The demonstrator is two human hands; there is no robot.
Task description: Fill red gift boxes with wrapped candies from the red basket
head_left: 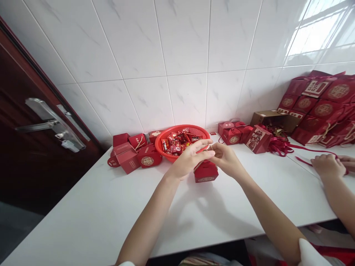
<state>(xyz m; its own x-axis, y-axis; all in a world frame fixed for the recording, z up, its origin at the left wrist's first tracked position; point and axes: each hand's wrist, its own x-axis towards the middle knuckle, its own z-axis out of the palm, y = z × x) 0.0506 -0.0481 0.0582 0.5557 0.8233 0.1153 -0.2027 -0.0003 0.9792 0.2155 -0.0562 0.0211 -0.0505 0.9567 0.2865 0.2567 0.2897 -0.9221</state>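
A small red gift box [206, 174] with a gold print stands on the white table in front of me. Part of its tan cord [197, 165] shows along the top left side. My left hand [190, 158] and my right hand [226, 159] meet just above the box, thumbs and fingertips pinching the cord. The upper fingers of the left hand stretch out over it. My hands hide much of the box's top and the detail of the cord at the fingertips. Right behind them, a red plastic basket [205, 130] holds many wrapped candies [177, 142].
Several red boxes [129, 157] lie left of the basket. To the right are more boxes [232, 136], an open carton [260, 117], dark red ribbons [279, 146] and a tall stack of boxes [324, 109]. Another person's hands [330, 166] handle a ribbon at the right edge.
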